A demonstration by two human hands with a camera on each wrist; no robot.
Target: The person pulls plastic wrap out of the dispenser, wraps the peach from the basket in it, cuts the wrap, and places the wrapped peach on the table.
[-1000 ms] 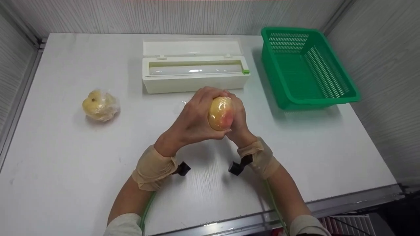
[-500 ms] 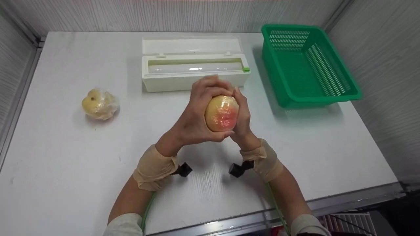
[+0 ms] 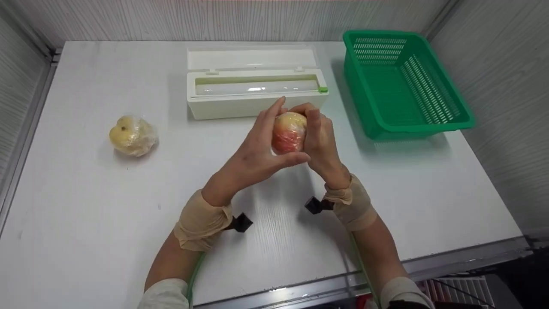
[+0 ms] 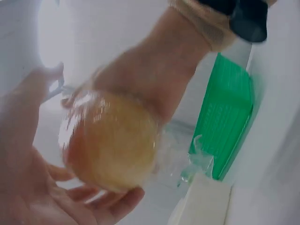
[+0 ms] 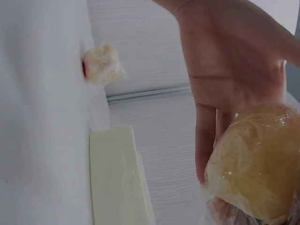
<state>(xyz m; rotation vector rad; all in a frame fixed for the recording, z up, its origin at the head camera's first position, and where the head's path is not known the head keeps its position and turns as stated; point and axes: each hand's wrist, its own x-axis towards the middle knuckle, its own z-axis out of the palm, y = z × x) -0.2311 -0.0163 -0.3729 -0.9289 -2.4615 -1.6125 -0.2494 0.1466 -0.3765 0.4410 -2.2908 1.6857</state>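
A yellow peach (image 3: 289,133) with a red blush, covered in shiny cling film, is held up above the table between both hands. My left hand (image 3: 253,150) cups its left side, fingers and thumb mostly straight; in the left wrist view, fingertips (image 4: 131,199) reach under the fruit. My right hand (image 3: 321,143) grips the peach from the right with curled fingers, thumb raised. Loose film (image 4: 187,161) trails beside the right hand in the left wrist view. In the right wrist view the wrapped peach (image 5: 260,164) fills the lower right corner.
A second yellow fruit in film (image 3: 133,135) lies at the left of the white table (image 3: 85,214). Behind the hands stands a white cling film dispenser (image 3: 257,105), lid up, its roll showing. A green plastic basket (image 3: 377,103) stands at the back right.
The peach has been turned, its red patch now lower and facing left. My left fingers have straightened from around it. My right hand has moved up and right, its thumb rising.
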